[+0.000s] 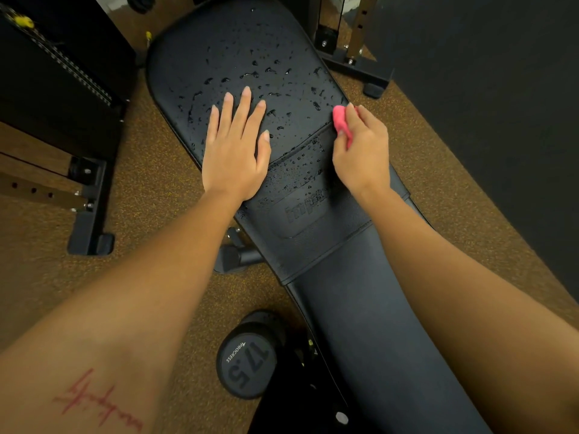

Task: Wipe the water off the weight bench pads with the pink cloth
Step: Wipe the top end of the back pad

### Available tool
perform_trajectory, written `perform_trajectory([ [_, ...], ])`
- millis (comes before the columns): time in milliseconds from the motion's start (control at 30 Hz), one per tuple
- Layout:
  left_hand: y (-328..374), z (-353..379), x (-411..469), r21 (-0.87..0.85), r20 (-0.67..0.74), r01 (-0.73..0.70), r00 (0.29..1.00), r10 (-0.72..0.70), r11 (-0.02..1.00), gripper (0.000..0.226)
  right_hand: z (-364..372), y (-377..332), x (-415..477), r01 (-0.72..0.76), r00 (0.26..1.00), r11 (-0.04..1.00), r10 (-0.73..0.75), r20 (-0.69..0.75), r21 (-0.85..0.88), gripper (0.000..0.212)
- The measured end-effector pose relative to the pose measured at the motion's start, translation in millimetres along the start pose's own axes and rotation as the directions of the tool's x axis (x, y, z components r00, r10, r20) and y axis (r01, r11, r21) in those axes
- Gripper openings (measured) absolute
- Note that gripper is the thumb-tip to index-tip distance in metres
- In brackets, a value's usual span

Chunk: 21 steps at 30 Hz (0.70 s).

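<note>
- Your right hand (pixel 360 151) is curled closed around the cloth (pixel 341 120), which is bunched into a small pink wad, only its front lobe poking out past the fingers.
- That wad sits at the right edge of the back pad (pixel 250 51), just above the seam where the textured logo panel (pixel 307 211) begins.
- Your left hand (pixel 235 151) lies flat on the pad, fingers spread wide, gripping nothing (it looks like a brace, though that's my read).
- Droplets (pixel 269 70) are scattered across the pad ahead of both hands, and finer beads sit on the logo panel between your wrists.
- The seat pad (pixel 360 339) nearest you looks dry from here.
- Risk one: a wadded cloth offers little face, so a stroke may just push water sideways and leave streaks.
- Risk two: your left palm covers wet vinyl; wipe around it and a damp patch remains underneath.
- Risk three: sweeping outward from the right edge could flick water onto the floor (pixel 150 189).
- Risk four: beads in the seam and textured panel may escape a light pass.
</note>
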<state>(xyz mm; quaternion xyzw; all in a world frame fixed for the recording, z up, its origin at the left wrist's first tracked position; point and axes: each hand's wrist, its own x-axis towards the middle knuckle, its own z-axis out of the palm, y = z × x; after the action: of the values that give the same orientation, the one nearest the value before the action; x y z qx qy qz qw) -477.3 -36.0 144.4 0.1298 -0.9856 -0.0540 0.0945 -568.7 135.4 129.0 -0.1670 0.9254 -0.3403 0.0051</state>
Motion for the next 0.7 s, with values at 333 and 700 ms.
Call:
perform_trajectory([
  [333,2,-5,0,-0.147,-0.013,0.014,1.0,-0.016,0.989,0.048,-9,-17,-64,0.214,0.963,0.964,-0.236,0.131,0.16,0.038],
  [700,80,-45,-17,-0.764,0.029,0.088,0.994,-0.102,0.639,0.045,-53,-55,-48,-0.571,0.717,-0.113,0.413,0.562,0.813,0.026],
])
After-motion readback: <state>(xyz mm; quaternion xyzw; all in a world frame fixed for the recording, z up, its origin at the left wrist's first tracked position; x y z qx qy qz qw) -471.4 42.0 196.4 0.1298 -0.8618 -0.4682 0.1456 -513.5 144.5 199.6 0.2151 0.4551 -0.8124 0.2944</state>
